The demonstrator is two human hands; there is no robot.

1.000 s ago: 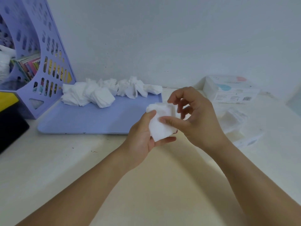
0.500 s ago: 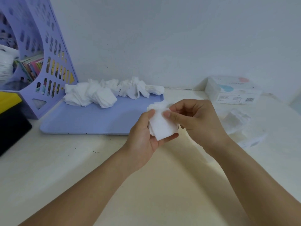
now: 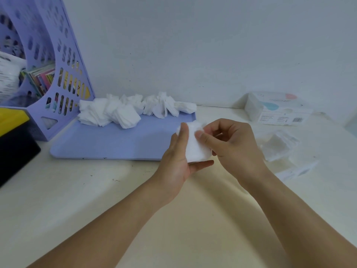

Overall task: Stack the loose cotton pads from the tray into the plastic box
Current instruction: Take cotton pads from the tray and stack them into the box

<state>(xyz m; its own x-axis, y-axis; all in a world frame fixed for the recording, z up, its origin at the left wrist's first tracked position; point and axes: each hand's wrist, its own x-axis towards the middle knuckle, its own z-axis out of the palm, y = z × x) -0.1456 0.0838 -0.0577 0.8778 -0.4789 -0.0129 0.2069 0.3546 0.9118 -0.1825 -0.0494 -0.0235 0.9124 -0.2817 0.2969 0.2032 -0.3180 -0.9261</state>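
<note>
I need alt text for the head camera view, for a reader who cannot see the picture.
Two bare hands hold a small stack of white cotton pads above a pale table: the left hand grips it from the side, the right hand pinches its top. Behind, more loose pads lie on a lilac tray; a clear plastic box stands at right.

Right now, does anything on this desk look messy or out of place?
Yes: the cotton pads lie in a crumpled, uneven heap along the far edge of the tray, not stacked flat.
</note>
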